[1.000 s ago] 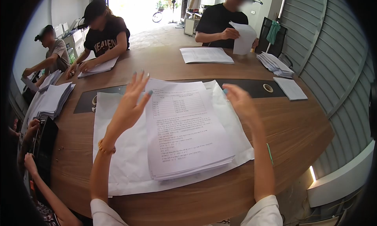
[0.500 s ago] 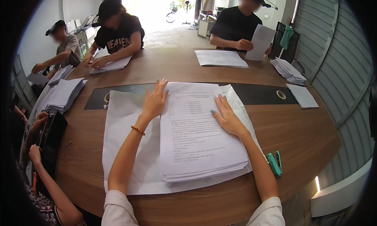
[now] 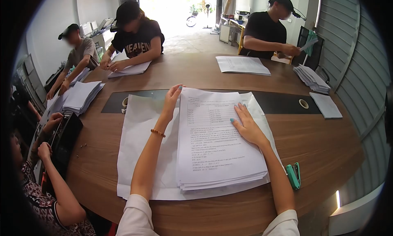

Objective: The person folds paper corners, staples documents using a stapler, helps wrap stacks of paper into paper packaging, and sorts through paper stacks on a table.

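Observation:
A thick stack of printed paper sheets lies on a larger white sheet of paper on the table in front of me. The top page carries a small table and lines of text, and the sheets fan slightly at the near edge. Along the stack's upper left edge rests my left hand, its fingers stretched out against the paper side. My right hand lies flat on the stack's right part, fingers extended over the top page. Right of the paper sits a green stapler.
The brown table has a dark inset strip with a tape roll. Paper piles stand at the left, others at the right. Several people handle papers around the table. A black box is beside a person at the left.
The view has shifted, moving the scene rightward. My left hand's fingers have drawn together at the stack's upper left edge. Across the table, a person has moved a sheet to the right.

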`<state>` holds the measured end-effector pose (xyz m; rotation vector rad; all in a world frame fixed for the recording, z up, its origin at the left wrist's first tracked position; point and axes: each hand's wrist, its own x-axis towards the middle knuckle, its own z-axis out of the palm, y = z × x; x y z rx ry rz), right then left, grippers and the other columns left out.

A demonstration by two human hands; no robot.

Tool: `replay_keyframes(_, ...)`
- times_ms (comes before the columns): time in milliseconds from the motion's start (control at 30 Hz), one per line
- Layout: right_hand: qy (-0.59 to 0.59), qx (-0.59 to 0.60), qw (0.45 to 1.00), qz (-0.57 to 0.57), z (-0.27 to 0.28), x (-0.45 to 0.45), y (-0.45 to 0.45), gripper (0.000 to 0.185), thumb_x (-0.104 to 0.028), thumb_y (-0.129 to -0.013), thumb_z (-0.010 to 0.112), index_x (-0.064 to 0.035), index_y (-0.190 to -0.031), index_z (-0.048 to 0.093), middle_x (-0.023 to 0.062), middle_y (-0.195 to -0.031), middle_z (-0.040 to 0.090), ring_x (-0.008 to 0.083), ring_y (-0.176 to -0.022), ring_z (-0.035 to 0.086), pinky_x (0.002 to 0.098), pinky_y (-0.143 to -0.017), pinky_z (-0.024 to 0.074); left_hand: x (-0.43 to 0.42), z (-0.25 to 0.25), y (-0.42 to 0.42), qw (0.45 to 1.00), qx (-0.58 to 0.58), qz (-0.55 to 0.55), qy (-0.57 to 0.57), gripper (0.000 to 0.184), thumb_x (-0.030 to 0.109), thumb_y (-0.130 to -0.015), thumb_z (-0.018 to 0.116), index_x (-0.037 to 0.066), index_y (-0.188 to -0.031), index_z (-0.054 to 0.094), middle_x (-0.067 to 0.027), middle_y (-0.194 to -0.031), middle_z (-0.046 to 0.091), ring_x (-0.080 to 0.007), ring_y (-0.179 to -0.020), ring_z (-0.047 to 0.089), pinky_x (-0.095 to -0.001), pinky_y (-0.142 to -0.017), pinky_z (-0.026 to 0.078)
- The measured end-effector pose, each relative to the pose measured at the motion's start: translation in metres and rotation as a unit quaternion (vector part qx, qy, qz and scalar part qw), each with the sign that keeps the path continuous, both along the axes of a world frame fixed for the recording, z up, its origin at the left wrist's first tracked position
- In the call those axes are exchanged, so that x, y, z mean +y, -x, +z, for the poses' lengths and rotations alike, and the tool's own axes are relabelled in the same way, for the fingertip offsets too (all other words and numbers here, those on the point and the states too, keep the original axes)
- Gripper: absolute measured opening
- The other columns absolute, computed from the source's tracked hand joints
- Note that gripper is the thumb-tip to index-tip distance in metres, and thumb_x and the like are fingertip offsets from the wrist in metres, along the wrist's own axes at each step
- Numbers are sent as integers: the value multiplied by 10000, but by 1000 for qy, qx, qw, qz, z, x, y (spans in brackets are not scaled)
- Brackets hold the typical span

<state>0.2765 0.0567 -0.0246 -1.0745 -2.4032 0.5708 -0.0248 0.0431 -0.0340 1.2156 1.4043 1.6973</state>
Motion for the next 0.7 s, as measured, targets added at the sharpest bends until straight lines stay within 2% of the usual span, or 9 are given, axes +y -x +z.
replay_keyframes(67, 0, 19, 1000, 3, 0, 0, 0, 551, -310, -895, 443, -13, -1338, 305, 171, -1428, 208, 275, -1344, 135, 333, -1083, 144, 5, -2, 1, 993, -71, -80, -49, 348, 261, -888, 506, 50, -1164, 491, -87, -1105, 568, -137, -1010, 525, -255, -868, 412)
replay_keyframes(300, 2, 68, 997, 32, -7, 6, -3, 540, -291, -885, 483, -9, -1321, 338, 175, -1423, 227, 285, -1342, 145, 333, -1077, 144, 9, -18, -8, 985, -137, -70, -83, 217, 193, -859, 539, 44, -1016, 537, -54, -996, 611, -58, -758, 545, -185, -673, 444)
replay_keyframes(333, 2, 66, 997, 29, -5, 8, -6, 540, -291, -885, 483, -9, -1321, 338, 175, -1423, 227, 285, -1342, 145, 333, -1077, 144, 9, -18, -6, 982, -146, -82, -85, 227, 178, -857, 535, 39, -1036, 533, -64, -1021, 604, -74, -798, 551, -191, -691, 448)
replay_keyframes(400, 151, 162, 975, 26, 3, 11, -11, 545, -315, -900, 457, -14, -1334, 319, 146, -1438, 206, 254, -1348, 133, 344, -1075, 154, 8, -15, -8, 980, -156, -95, -84, 239, 163, -856, 531, 33, -1056, 530, -73, -1045, 598, -89, -837, 558, -196, -710, 452)
replay_keyframes(433, 151, 162, 975, 24, 2, 14, -13, 545, -315, -900, 457, -14, -1334, 319, 146, -1438, 206, 254, -1348, 133, 344, -1075, 154, 9, -13, -9, 983, -133, -89, -95, 319, 214, -868, 510, 28, -1127, 495, -100, -1127, 554, -127, -955, 528, -227, -791, 432)
replay_keyframes(500, 302, 414, 859, -3, -2, 20, -17, 579, -361, -924, 402, -24, -1367, 241, 102, -1457, 169, 211, -1353, 113, 348, -1077, 149, 10, -14, -7, 985, -111, -84, -105, 401, 265, -881, 489, 22, -1199, 460, -127, -1209, 511, -165, -1072, 497, -259, -872, 412)
replay_keyframes(567, 311, 447, 839, -12, -9, 24, -20, 625, -418, -939, 322, -26, -1391, 140, 73, -1467, 139, 185, -1356, 97, 348, -1083, 118, 8, -10, -2, 993, -79, -52, -68, 601, 439, -902, 391, 27, -1334, 321, -156, -1370, 336, -210, -1278, 291, -322, -1020, 268)
replay_keyframes(633, 363, 531, 765, -34, -16, 30, -24, 645, -443, -942, 274, -24, -1396, 90, 76, -1464, 149, 180, -1353, 105, 341, -1084, 112, 3, -6, -3, 992, -89, -58, -62, 671, 497, -899, 337, 26, -1365, 226, -148, -1408, 251, -207, -1299, 244, -323, -1048, 202)
replay_keyframes(700, 362, 521, 773, -28, -18, 26, -18, 650, -453, -941, 254, -20, -1396, 86, 81, -1467, 131, 177, -1355, 90, 345, -1084, 109, 1, -7, -10, 992, -98, -62, -57, 744, 555, -896, 283, 25, -1395, 131, -141, -1446, 165, -204, -1320, 196, -324, -1076, 136)
